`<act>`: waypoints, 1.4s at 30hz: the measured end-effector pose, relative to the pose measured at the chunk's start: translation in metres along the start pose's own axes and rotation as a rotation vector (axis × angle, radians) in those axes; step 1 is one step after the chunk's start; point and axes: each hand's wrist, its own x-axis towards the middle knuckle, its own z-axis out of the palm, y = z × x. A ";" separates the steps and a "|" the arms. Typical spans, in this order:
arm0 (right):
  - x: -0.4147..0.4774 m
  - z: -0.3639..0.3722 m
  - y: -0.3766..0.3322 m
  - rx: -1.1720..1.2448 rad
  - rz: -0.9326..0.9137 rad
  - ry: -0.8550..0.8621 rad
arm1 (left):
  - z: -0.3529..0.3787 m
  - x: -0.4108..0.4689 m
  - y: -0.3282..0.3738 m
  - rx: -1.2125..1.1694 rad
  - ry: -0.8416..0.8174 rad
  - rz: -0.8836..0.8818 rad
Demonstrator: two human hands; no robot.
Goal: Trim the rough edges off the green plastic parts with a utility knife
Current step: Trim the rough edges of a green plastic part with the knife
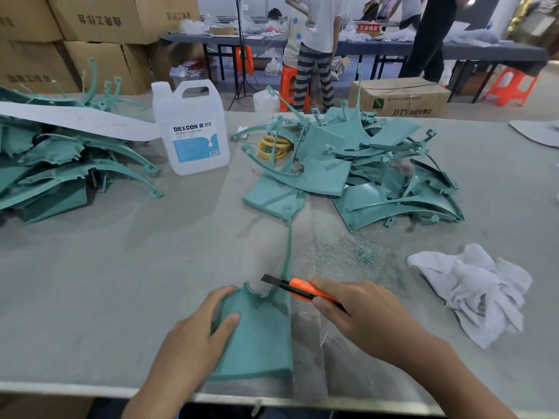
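"Green plastic part (257, 334), position?"
"Flat at the near worktop (121, 282) edge. Left hand (199, 325): grip clasps its left rim, thumb on top. Right hand (357, 309): grip closed round one orange utility knife (302, 288), blade at the notched top."
"Beyond?"
"Shavings (348, 255); one rag (472, 291); one jug (190, 128); two heaps of parts, left heap (60, 164) and right heap (348, 164)."

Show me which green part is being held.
The green part nearest the front edge: the left hand grips it, the right hand holds the knife at its top. The rest lie in piles.
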 end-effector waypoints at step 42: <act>0.071 -0.070 0.000 -0.439 -0.168 -0.172 | 0.016 0.011 -0.025 -0.076 0.050 0.014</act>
